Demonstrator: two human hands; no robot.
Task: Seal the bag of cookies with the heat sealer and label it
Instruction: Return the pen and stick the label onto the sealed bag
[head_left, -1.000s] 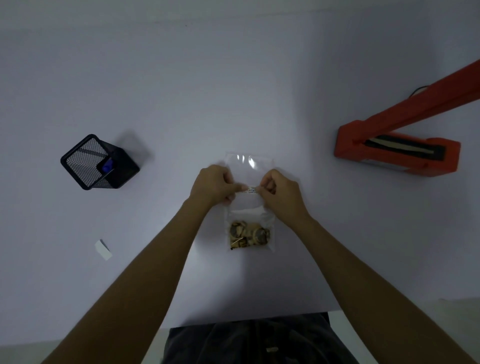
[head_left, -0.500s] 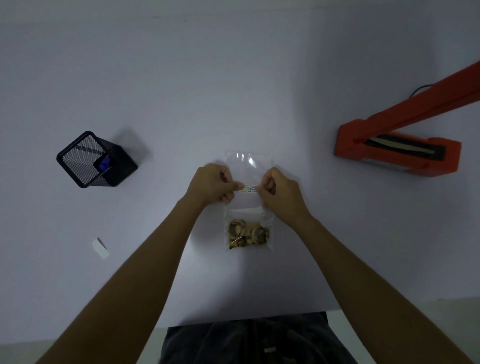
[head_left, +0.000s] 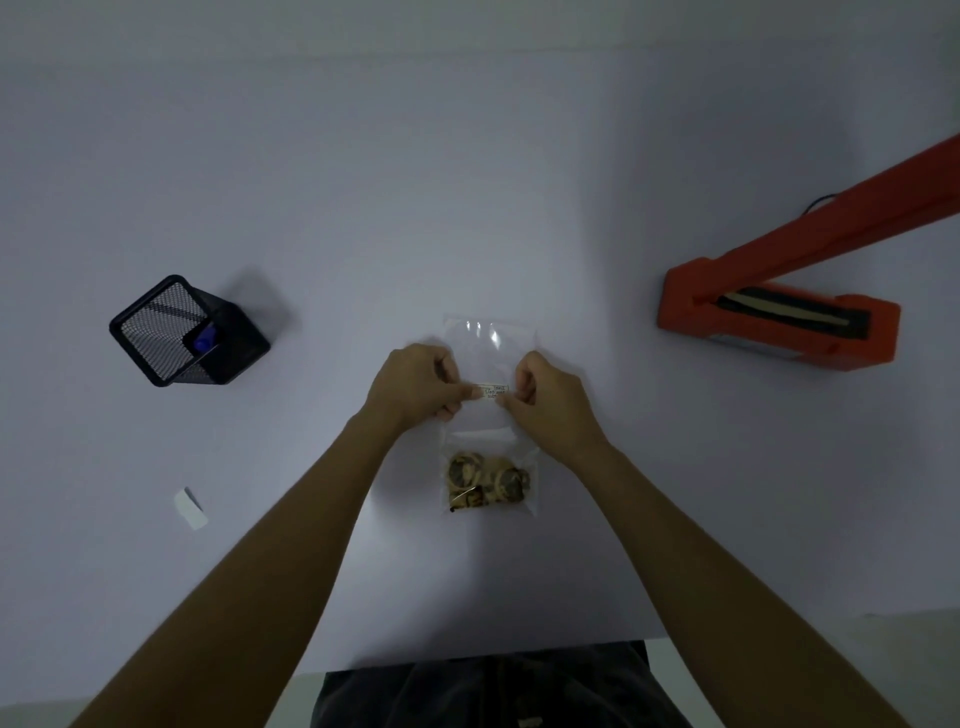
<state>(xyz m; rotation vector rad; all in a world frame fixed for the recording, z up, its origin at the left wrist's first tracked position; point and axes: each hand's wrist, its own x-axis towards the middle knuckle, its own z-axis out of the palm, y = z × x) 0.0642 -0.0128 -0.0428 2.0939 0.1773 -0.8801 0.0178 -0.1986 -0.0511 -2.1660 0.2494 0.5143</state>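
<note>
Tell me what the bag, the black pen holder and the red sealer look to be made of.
Bag: thin clear plastic film, glossy; the table shows through and highlights glint on it.
Pen holder: black wire mesh, probably metal, matt; its walls show a fine see-through grid.
Sealer: smooth red-orange casing, painted metal or plastic, I cannot tell which; a dark bed with a pale strip along it.

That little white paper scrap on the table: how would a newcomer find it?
Start at the black mesh pen cup on the white table's left side. Nearer the person lies the small white paper scrap, alone, flat and untouched, unlike the printed label pinched between both hands.
</note>
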